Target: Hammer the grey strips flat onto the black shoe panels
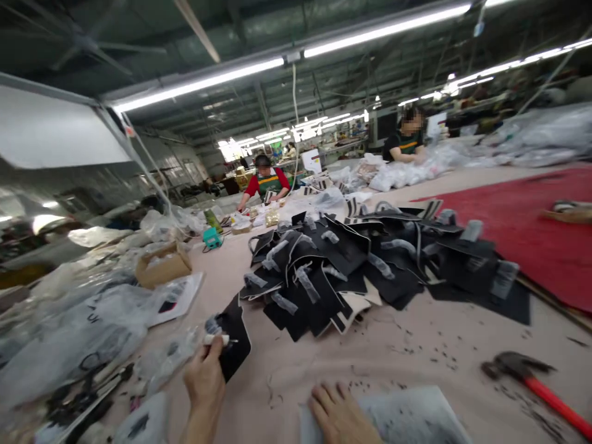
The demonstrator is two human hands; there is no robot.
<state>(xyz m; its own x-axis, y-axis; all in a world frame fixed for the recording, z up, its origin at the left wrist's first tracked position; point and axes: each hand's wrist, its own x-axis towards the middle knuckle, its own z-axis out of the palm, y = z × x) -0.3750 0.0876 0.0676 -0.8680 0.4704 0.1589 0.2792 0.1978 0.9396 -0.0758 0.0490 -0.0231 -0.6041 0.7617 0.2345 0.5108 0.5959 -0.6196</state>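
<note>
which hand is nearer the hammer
Right. The right hand rests on the pale slab, left of the hammer; the left hand is farther left, holding a white tool.

This is a factory workshop, probably for bags or similar sewn goods. Long fluorescent tubes (388, 31) run in rows beneath a high, dark metal roof (259, 37) with a large ceiling fan (86, 44). Two people in aprons, one with red sleeves (252, 187), work along a broad shared surface (259, 394) bearing heaped black panels (345, 253) with plastic-wrapped handles (307, 283), clear plastic bags (400, 176) and a claw hammer (512, 364).
</note>
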